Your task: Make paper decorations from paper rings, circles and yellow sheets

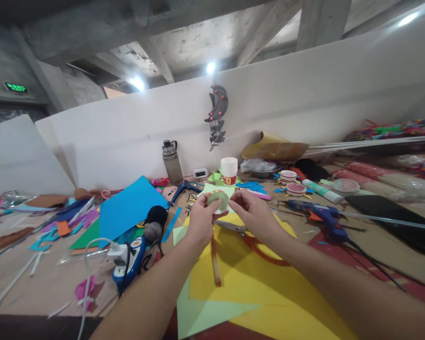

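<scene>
Disc [221, 197], round, pale green, whitish-edged

White partition [127, 137] behind cluttered table [17, 283]; concrete beams [102, 35] overhead; bright lamps [137, 84]; green exit sign [16, 87] left.

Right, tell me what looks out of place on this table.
The power strip at left looks oddest: it lies slantwise near yarn and blue paper, a white plug in it, awkward for something electrical. A crumpled pink scrap lies nearby. Nothing stands out about the round green piece in the left hand.
</scene>
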The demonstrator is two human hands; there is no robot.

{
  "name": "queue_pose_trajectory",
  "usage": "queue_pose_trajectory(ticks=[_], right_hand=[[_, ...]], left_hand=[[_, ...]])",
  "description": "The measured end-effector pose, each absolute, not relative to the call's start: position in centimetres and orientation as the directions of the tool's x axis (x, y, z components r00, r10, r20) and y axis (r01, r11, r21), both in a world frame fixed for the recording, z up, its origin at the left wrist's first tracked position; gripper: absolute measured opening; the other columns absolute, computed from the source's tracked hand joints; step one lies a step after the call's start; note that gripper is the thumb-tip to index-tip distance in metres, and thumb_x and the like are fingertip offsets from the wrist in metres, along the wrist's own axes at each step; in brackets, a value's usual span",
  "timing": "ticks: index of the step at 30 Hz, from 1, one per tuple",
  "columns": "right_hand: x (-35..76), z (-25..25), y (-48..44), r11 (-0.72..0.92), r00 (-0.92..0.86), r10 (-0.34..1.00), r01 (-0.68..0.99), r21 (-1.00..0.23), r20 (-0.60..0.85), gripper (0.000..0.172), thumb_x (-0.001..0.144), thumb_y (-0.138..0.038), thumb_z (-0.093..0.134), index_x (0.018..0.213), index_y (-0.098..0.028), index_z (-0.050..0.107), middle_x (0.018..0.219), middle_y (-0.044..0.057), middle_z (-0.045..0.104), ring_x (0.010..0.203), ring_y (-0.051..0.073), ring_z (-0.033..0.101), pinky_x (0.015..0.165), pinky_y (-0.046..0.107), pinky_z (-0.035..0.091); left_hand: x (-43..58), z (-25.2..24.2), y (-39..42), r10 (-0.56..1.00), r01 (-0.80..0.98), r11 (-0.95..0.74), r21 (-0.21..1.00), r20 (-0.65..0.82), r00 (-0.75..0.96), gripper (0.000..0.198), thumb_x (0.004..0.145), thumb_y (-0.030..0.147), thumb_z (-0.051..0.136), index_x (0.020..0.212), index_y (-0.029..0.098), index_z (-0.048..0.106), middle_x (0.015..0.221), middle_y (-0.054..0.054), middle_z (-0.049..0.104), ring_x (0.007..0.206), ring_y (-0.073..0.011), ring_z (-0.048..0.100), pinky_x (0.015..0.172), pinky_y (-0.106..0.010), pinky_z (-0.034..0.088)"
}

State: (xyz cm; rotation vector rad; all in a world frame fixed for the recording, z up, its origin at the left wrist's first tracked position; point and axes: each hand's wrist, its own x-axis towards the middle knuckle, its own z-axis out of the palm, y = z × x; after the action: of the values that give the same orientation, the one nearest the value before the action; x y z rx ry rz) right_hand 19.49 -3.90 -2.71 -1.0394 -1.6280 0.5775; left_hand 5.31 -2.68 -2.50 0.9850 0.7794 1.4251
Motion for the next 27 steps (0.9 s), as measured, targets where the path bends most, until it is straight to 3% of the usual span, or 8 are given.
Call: queue_pose_trajectory(ticks=[12,16,19,24,27], right_hand=[[20.0,-2.6,-4.0,0.516,-0.027,0.810,0.509,-0.689,0.586,0.015,0.086,-0.032,0.055,0.076,-0.021,0.058,0.068,0.000,0.061,0.061,0.015,0.053,0.058,0.028,0.040],[20.1,-2.1,-4.0,0.532,-0.048,0.802,0.510,-0.676,0.595,0.017,0.090,-0.033,0.050,0.082,-0.020,0.059,0.071,0.001,0.063,0.062,0.015,0.055,0.059,0.028,0.041],[20.8,-1.6,-3.7,0.511,-0.099,0.802,0.626,-0.589,0.590,0.019,0.090,-0.033,0.048,0.081,-0.020,0.059,0.071,0.002,0.064,0.062,0.016,0.055,0.058,0.028,0.039],[23.1,-2.1,-3.6,0.389,-0.259,0.897,0.846,-0.365,0.357,0.008,0.079,-0.029,0.062,0.078,-0.021,0.063,0.069,0.006,0.066,0.058,0.019,0.057,0.052,0.028,0.032],[24.2,-3.1,-4.2,0.442,-0.399,0.895,0.857,-0.266,0.202,0.016,0.071,-0.031,0.069,0.085,-0.023,0.068,0.075,0.009,0.069,0.063,0.025,0.063,0.050,0.030,0.032]], left_hand=[[5.2,-2.8,-2.5,0.991,-0.195,-0.120,0.973,0.131,0.041,0.032,0.056,0.024,0.081,0.081,0.014,0.063,0.071,-0.001,0.065,0.058,-0.0098,0.057,0.056,-0.021,0.045],[5.1,-2.6,-2.2,0.998,-0.241,-0.061,0.969,0.064,0.004,0.032,0.055,0.020,0.080,0.081,0.015,0.061,0.071,0.000,0.064,0.059,-0.0102,0.057,0.054,-0.021,0.047],[4.6,-2.3,-1.7,0.999,-0.344,-0.029,0.939,0.012,-0.050,0.032,0.057,0.018,0.078,0.083,0.017,0.059,0.076,-0.001,0.065,0.061,-0.0109,0.059,0.054,-0.022,0.050],[3.1,-1.6,-0.5,0.998,-0.463,-0.015,0.886,-0.017,-0.064,0.025,0.061,0.013,0.074,0.084,0.014,0.063,0.080,-0.004,0.068,0.065,-0.0119,0.063,0.061,-0.025,0.054],[2.0,-1.4,0.3,0.992,-0.519,-0.043,0.854,-0.026,-0.126,0.017,0.061,0.009,0.071,0.076,0.013,0.063,0.075,-0.004,0.067,0.064,-0.0126,0.063,0.060,-0.025,0.055]])
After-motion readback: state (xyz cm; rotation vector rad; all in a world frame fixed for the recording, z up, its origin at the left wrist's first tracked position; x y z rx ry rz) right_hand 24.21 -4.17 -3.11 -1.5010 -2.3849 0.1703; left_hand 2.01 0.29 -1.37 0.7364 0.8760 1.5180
